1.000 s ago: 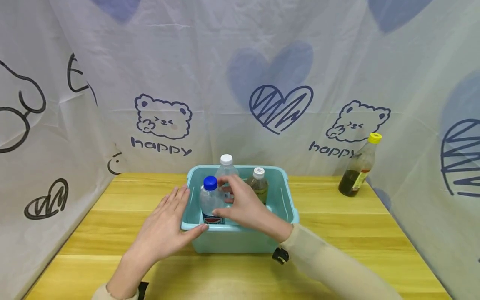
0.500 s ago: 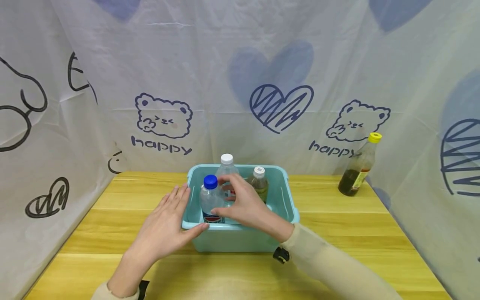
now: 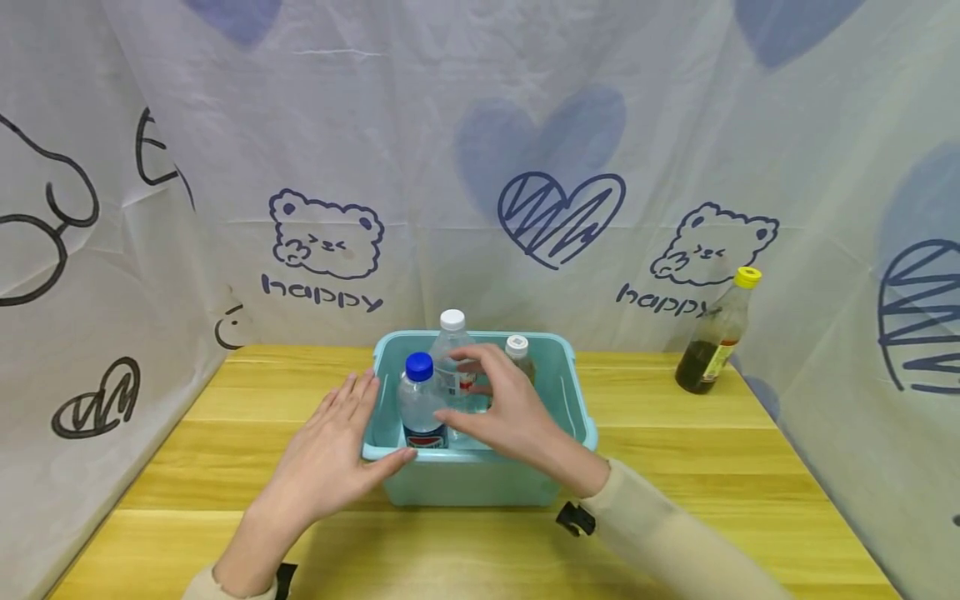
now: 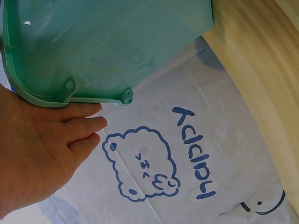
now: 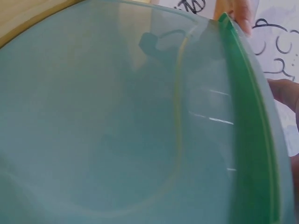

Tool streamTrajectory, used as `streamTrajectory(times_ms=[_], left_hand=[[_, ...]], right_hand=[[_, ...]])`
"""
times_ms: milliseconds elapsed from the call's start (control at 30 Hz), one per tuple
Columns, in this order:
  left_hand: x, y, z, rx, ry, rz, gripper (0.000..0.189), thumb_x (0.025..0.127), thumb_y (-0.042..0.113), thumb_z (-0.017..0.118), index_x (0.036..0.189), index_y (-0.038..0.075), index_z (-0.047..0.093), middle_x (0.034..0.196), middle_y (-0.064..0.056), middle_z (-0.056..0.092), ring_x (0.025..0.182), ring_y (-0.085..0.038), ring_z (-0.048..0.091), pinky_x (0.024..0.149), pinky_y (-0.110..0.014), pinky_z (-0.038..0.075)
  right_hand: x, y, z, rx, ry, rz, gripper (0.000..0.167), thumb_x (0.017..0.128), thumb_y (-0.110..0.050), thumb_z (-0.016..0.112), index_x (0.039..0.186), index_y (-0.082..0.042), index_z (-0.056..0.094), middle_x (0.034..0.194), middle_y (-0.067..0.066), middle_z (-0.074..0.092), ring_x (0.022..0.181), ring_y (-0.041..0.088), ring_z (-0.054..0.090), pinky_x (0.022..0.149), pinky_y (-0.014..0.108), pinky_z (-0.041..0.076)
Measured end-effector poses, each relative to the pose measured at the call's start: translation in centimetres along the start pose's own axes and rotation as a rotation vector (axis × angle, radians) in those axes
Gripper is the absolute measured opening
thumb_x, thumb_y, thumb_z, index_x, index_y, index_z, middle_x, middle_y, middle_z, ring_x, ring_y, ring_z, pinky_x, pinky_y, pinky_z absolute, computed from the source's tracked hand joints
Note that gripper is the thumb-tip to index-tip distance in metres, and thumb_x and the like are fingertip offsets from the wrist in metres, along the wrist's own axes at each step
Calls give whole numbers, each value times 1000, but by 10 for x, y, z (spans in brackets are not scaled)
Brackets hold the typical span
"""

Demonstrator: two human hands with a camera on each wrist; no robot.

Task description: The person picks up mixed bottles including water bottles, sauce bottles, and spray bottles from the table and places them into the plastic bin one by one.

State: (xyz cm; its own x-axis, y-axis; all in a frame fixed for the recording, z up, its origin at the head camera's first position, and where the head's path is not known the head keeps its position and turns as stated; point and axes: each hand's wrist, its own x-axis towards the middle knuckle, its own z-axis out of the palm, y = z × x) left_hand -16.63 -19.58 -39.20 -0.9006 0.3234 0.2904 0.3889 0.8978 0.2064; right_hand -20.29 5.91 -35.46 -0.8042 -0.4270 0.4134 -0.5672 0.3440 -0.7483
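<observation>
A light teal plastic bin [image 3: 480, 485] holds three upright bottles. One clear bottle [image 3: 420, 407] with a blue cap is at the front left. Behind it stands another clear bottle [image 3: 447, 340] with a white cap. A third white-capped bottle [image 3: 517, 347] is mostly covered by my right hand [image 3: 517, 414]. That hand is over the bin's front rim, fingers bent and thumb apart from them, with a gap to the blue-capped bottle. My left hand [image 3: 326, 458] rests along the bin's left rim, fingers straight; the left wrist view shows its fingers [image 4: 84, 122] under the rim.
A glass bottle [image 3: 705, 358] of dark liquid with a yellow cap stands at the table's back right. The bin sits on a wooden table [image 3: 285, 392]. A printed cloth [image 3: 442, 167] hangs behind and at both sides.
My right hand has drawn back to the right, away from the blue-capped bottle, baring more of the clear bottle behind it. My left hand has stayed on the rim.
</observation>
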Motion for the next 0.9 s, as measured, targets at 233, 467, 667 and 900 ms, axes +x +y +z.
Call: streamTrajectory(times_ms=[233,467,667,900], left_hand=[[-2,0,0,3,21,10,108,93,76,55,158,-7,33,165,-25,31,153,-44,30,125,-57,27],[-3,1,1,-1,30,5,107,93,75,56,159,-7,33,166,-25,30,153,-44,29,126,-57,26],[-3,1,1,5,29,-4,107,93,75,56,159,-7,34,166,-25,30,153,-44,30,125,-57,26],[-3,2,1,5,25,-3,108,93,76,55,158,-7,34,166,-24,29,153,-44,29,126,-57,25]], right_hand=[[-11,-1,-11,10,106,-92,60,90,-14,84,142,-11,55,140,10,57,128,32,60,98,40,60],[-20,-2,-22,51,218,-179,55,93,-7,78,143,-7,55,143,7,58,127,25,62,99,43,59],[-25,2,-31,47,311,-286,58,91,1,76,144,-7,55,144,8,59,127,26,62,99,49,59],[-29,13,-47,31,412,-385,59,90,6,72,145,0,53,144,12,60,128,32,61,100,42,59]])
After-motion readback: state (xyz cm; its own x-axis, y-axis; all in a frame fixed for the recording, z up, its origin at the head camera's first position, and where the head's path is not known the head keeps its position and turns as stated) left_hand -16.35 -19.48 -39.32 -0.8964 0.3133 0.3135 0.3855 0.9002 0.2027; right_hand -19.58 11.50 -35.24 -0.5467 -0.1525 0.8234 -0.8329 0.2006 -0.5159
